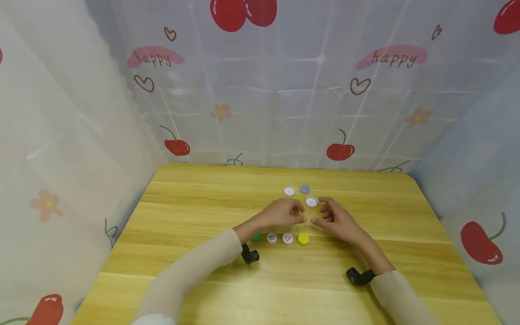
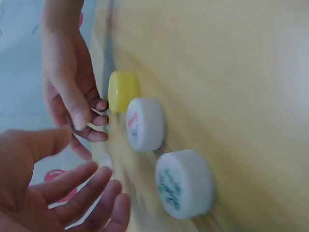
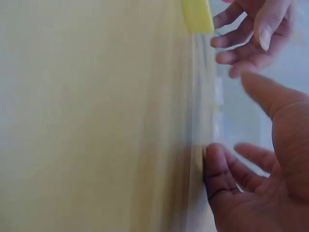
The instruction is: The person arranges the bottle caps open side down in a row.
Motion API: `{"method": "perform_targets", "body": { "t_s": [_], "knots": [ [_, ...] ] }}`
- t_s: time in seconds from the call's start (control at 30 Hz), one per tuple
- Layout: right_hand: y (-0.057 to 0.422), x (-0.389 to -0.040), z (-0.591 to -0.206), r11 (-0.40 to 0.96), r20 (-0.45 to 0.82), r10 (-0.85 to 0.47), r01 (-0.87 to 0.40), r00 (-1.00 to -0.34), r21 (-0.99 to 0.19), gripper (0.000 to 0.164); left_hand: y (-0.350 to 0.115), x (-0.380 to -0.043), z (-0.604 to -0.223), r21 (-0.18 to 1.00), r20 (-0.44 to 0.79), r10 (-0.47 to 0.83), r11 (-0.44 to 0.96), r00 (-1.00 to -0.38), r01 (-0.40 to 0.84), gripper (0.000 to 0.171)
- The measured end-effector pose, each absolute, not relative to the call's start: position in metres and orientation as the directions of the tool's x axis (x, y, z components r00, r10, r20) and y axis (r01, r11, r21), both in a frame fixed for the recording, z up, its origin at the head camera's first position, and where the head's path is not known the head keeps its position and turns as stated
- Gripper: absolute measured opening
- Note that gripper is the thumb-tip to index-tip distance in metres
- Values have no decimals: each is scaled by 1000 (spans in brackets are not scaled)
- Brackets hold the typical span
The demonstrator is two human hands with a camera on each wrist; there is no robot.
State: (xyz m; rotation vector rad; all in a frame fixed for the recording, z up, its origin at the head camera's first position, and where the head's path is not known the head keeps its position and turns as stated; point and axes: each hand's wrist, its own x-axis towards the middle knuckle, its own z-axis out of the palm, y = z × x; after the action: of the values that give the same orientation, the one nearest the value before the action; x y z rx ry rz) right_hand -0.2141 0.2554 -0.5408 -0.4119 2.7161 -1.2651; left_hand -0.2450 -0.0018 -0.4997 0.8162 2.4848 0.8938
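My left hand [image 1: 284,212] hovers over the middle of the table with loosely bent fingers, holding nothing. Facing it is my right hand [image 1: 337,221], thumb and fingers spread apart, also holding nothing. Just beyond the fingertips lies a round white disc [image 1: 311,201]. Behind it are a second white disc [image 1: 289,191] and a bluish translucent disc [image 1: 304,189]. Nearer to me, a row holds a yellow cap [image 1: 303,239], a white cap with red and blue print [image 1: 287,238], a white cap with green print [image 2: 171,186] and a green cap [image 1: 256,237], partly hidden by my left arm.
The wooden table [image 1: 203,194] carries all the caps and discs. Black wrist-worn devices [image 1: 249,254] sit at both wrists, low over the table. A white curtain [image 1: 276,126] with cherries and hearts encloses the back and both sides.
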Motion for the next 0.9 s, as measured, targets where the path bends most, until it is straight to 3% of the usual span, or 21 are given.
{"method": "perform_targets", "body": {
  "t_s": [0.13,0.3,0.37,0.5,0.67,0.9],
  "knots": [
    [258,-231,-545,606,-7,-242,-145,-970,-782,78,14,-262,-505,672,-127,570,652,-812,352,46],
    [252,-245,-545,609,15,-222,-151,-975,-779,62,31,-278,-517,534,-89,506,751,-858,388,22],
    [250,-248,-545,613,34,-222,-166,-974,-772,52,36,-282,-516,483,-71,495,777,-866,404,26],
    [248,-251,-547,631,82,-224,-208,-971,-748,37,43,-281,-511,439,-61,492,795,-868,420,18],
    [247,-251,-547,637,133,-220,-245,-967,-731,34,49,-279,-512,348,-50,474,833,-879,429,15],
    [247,-248,-548,647,132,-209,-238,-969,-724,34,50,-279,-515,320,-44,474,841,-880,437,18]
  ]
}}
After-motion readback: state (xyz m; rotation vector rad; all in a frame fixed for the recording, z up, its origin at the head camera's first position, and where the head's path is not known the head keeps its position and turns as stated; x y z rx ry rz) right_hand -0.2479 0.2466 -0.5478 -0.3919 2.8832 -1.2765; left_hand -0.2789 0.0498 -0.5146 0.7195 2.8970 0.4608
